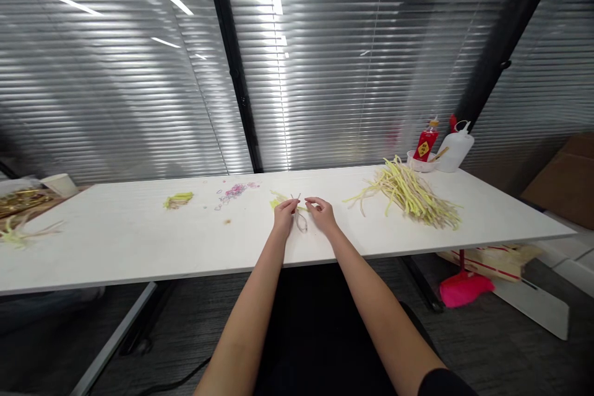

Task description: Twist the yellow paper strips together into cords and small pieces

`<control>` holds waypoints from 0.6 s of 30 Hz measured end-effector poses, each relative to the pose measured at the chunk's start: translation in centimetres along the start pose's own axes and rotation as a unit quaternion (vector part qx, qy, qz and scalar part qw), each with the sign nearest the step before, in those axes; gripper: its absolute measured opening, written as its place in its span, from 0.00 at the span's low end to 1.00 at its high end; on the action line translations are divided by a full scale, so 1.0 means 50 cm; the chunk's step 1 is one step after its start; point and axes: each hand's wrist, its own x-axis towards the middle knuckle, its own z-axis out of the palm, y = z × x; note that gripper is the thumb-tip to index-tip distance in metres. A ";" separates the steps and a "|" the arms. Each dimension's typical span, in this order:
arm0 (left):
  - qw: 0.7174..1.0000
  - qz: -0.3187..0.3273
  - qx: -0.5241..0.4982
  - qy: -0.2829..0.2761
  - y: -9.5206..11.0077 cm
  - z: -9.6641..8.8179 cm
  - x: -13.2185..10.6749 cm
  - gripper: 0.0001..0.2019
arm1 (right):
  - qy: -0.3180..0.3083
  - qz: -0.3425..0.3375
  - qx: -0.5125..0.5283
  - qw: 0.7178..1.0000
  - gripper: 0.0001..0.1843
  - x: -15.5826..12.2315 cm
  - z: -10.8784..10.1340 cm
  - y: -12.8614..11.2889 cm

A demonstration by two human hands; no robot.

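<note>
Close to the table's front edge, my left hand [286, 213] pinches a thin pale strand between thumb and fingertips. A narrow loop [301, 223] of that strand hangs below the fingers, and a short end pokes up above them. Facing it, my right hand [321, 212] has curved fingers, with thumb and forefinger slightly parted beside the strand. Whether a fine piece touches its fingertips is too small to make out. Just behind my left hand lie some bright yellow stalk pieces [277, 199], partly covered by the hand.
A large heap of yellow stalks [413, 195] lies to the right, a small bundle [179, 200] to the left. Small pink and purple loops [234, 192] are scattered between. A red-labelled bottle [426, 142] and white squeeze bottle [456, 148] stand at the back right.
</note>
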 end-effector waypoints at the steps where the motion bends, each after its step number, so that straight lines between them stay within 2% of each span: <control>1: 1.000 -0.006 0.009 -0.012 -0.002 -0.001 0.000 0.11 | 0.010 0.011 0.014 1.000 0.17 0.002 -0.001 0.001; 7: 0.994 -0.012 0.062 -0.093 -0.011 0.003 -0.006 0.12 | 0.015 0.014 0.047 0.999 0.16 0.006 0.000 0.005; 12: 0.981 0.006 0.117 -0.154 -0.015 0.006 -0.009 0.17 | 0.010 0.016 0.067 0.998 0.16 0.007 0.000 0.007; 18: 0.974 0.016 0.130 -0.183 -0.008 0.011 -0.016 0.20 | 0.012 0.019 0.078 0.997 0.15 0.012 0.000 0.014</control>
